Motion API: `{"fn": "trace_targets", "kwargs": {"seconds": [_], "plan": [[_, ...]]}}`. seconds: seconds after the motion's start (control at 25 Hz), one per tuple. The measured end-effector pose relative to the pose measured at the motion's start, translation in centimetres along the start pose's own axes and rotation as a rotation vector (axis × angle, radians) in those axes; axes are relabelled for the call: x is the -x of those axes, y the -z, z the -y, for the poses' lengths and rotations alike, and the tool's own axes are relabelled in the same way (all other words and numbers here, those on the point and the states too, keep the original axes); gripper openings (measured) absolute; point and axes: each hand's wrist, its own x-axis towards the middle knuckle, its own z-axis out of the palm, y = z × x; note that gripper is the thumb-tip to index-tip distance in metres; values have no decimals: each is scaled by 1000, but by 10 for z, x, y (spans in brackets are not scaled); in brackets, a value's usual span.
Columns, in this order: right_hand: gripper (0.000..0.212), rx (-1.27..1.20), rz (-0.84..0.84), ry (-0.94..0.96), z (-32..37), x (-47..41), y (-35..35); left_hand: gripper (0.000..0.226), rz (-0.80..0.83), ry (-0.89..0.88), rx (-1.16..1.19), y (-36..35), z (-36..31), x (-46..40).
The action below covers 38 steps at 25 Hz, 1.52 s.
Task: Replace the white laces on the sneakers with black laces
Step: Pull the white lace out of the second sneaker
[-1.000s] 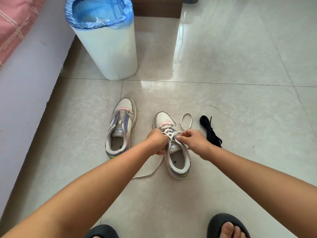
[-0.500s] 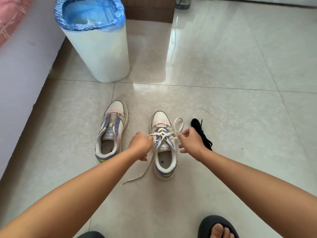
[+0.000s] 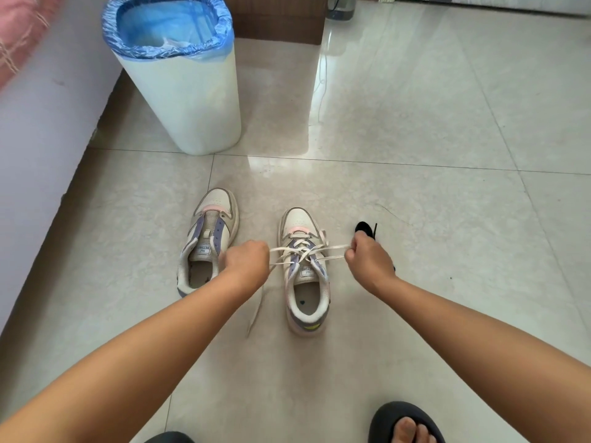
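White lace [image 3: 307, 251] pulled taut across the right sneaker [image 3: 305, 270] on the floor [image 3: 415, 123], one end gripped by the left hand [image 3: 246, 262], the other pinched by the right hand [image 3: 367, 260], unlaced sneaker [image 3: 208, 238] beside, black laces [image 3: 366, 228] behind the right hand

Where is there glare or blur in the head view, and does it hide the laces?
Head view: glare streaks the floor tiles beside the bin; the pink cloth at top left is blurred; the white lace between left hand and right hand stays sharp; edges bend from the wide lens.
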Motion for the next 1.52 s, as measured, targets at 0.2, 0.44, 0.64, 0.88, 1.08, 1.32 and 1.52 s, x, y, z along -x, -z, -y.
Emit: {"fn": "trace_targets", "kwargs": {"seconds": [0.2, 0.44, 0.64, 0.88, 1.08, 1.32, 1.52], "plan": [[24, -573, 242, -326, 3, 5, -4, 42, 120, 234, 500, -10, 4, 0], [12, -859, 275, -188, 32, 16, -18, 23, 121, 242, 1215, -13, -24, -1], [32, -1056, 241, -313, 27, 15, -21, 26, -3, 194, 1234, -18, -27, -4], [24, -1061, 148, -467, 14, -1, -7, 19, 282, 266, 1847, -10, -3, -1], [21, -531, -246, -259, -5, -9, 12, 19, -116, 395, 1388, -8, 21, -15], [20, -922, 316, -597, 35, 20, -12, 32, 385, 455, 1304, -13, -19, -2], [18, -836, 35, -347, 39, 9, -27, 22, 29, 340, 1277, -20, -42, -15]]}}
